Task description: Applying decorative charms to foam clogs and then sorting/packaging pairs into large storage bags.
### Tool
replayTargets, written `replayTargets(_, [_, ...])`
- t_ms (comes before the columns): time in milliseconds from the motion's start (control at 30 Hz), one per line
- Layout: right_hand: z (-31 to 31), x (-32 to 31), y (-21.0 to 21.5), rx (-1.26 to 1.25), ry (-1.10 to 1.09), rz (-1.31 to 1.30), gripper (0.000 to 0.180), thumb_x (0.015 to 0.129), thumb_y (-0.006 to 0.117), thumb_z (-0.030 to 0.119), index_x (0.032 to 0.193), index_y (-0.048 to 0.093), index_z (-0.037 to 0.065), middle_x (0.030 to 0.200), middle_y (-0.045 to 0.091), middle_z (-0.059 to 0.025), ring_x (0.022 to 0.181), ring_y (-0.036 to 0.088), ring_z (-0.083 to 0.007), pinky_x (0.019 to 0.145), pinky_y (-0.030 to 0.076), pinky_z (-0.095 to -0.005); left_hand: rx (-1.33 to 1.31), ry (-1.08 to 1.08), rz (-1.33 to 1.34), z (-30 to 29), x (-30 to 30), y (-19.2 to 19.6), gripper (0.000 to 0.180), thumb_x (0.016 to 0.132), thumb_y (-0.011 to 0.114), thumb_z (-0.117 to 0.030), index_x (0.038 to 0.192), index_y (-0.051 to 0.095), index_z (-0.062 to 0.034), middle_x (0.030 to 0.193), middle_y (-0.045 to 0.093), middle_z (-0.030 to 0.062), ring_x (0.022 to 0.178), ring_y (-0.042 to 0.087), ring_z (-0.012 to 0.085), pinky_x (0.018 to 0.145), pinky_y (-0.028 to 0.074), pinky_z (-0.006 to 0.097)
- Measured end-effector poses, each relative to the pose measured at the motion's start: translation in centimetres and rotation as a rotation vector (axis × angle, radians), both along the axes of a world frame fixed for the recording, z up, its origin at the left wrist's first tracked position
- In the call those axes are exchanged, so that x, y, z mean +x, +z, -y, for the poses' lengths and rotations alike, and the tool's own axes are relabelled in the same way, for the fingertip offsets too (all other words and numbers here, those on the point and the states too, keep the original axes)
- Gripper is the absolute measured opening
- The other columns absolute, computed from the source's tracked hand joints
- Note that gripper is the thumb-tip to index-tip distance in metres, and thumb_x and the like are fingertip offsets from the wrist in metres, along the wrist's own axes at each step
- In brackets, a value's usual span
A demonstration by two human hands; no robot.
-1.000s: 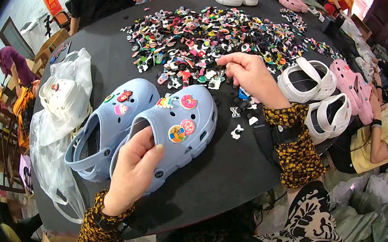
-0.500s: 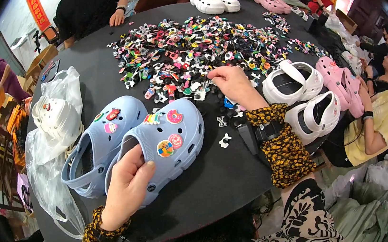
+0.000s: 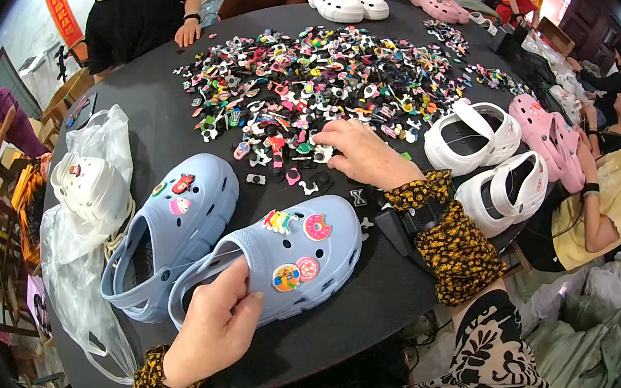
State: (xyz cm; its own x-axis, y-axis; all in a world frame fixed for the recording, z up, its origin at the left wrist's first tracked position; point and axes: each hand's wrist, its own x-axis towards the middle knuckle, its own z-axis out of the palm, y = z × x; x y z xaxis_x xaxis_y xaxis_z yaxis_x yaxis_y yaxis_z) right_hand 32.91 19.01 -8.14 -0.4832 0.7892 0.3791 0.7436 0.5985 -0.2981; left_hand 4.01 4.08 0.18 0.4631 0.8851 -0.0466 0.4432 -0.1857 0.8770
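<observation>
Near the table's (image 3: 313,354) near edge, the left hand (image 3: 215,327) grips the front blue clog (image 3: 297,245), fingers inside the opening, thumb outside. The right hand (image 3: 368,158), fingers half curled, reaches the near side of the charm pile (image 3: 313,79); whether it holds a charm cannot be told. The other blue clog (image 3: 207,190) stands close on the left. A plastic bag (image 3: 77,297) lies along the left edge; white clogs (image 3: 473,210) stand toward the right edge, beside the right forearm.

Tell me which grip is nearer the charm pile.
Right: the right grip is at the charm pile; the left grip, farther back toward you, holds a blue clog.
</observation>
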Motion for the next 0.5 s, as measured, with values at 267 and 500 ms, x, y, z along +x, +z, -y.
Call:
replayTargets(267, [0.44, -0.51, 0.57, 0.002, -0.073, 0.014, 0.03, 0.075, 0.067, 0.008, 0.104, 0.059, 0.005, 0.1, 0.053, -0.0116, 0.099, 0.054, -0.0304, 0.088, 0.043, -0.0398, 0.042, 0.002, 0.039, -0.07, 0.03, -0.66, 0.027, 0.082, 0.053, 0.0, 0.109, 0.05, 0.0044, 0.062, 0.045, 0.0107, 0.054, 0.04, 0.0171, 0.053, 0.038, 0.029])
replayTargets(500, [0.16, -0.42, 0.31, 0.057, -0.044, 0.065, 0.024, 0.078, 0.066, 0.012, 0.1, 0.06, 0.006, 0.094, 0.055, -0.0088, 0.094, 0.055, -0.0282, 0.084, 0.043, -0.0389, 0.016, -0.001, 0.085, -0.14, 0.03, -0.81, 0.028, 0.082, 0.053, 0.0, 0.109, 0.051, 0.0043, 0.064, 0.047, 0.0125, 0.055, 0.043, 0.0181, 0.054, 0.039, 0.029])
